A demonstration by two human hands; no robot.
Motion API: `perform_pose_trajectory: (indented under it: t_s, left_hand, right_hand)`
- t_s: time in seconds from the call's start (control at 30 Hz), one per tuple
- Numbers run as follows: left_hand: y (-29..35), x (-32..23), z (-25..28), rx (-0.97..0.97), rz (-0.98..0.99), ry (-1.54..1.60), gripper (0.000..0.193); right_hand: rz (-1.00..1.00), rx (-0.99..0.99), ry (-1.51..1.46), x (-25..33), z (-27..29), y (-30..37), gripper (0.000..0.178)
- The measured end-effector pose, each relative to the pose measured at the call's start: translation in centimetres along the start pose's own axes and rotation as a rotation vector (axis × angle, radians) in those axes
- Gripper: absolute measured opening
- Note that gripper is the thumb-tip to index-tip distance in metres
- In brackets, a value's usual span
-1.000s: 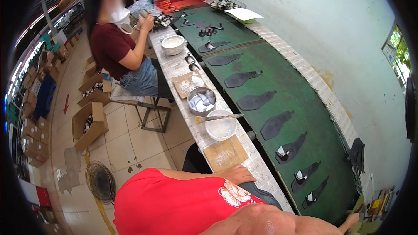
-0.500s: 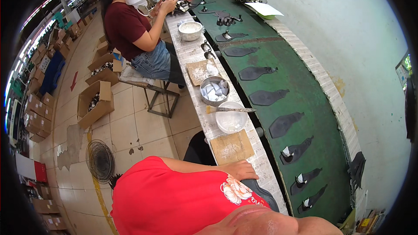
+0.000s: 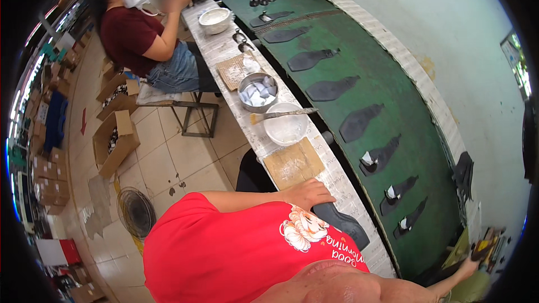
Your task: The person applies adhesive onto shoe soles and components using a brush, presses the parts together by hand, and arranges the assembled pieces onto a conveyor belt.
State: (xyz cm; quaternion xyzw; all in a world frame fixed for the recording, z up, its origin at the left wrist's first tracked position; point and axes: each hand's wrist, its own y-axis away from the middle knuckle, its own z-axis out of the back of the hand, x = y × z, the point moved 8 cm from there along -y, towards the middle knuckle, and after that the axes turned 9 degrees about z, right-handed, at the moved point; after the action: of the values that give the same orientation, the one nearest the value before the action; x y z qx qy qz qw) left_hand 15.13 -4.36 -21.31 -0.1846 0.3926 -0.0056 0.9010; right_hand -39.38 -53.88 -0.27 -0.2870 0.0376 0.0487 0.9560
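Observation:
My left hand [image 3: 309, 193] lies on the near end of the work ledge, fingers stretched out flat and close together, next to a dark shoe sole [image 3: 345, 227] and touching its upper end. A brown board [image 3: 293, 163] dusted with white is just beyond it. At the lower right, my right arm reaches past the green belt, and my right hand [image 3: 467, 267] is closed at a dark piece beside a green container [image 3: 470, 289]. What its fingers hold is too small to make out. Dark soles [image 3: 360, 122] lie in a row along the green belt, a few with white pieces on them.
A white bowl [image 3: 286, 128] with a brush [image 3: 281, 114] across it stands on the ledge, by a metal bowl [image 3: 257, 91] of white pieces. Farther along, a co-worker [image 3: 132, 36] sits beside another white bowl [image 3: 215, 21]. Open cartons [image 3: 115, 143] stand on the floor.
My view has shifted, and my right arm and hand have come into sight at the lower right. My left hand stays by the sole. The co-worker's hands have risen.

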Motion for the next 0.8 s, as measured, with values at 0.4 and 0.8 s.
perform_pose_trajectory:
  t_s: [0.4,0.8]
  left_hand:
    - [-0.5,-0.3,-0.3,0.161,0.066,-0.026,0.079]
    - [-9.3,-0.9,5.2,-0.042,0.259,0.721,0.103]
  right_hand:
    - [0.080,0.108,-1.858,35.0,10.0,15.7,0.057]
    - [0.632,0.490,-2.010,49.7,9.1,30.7,0.055]
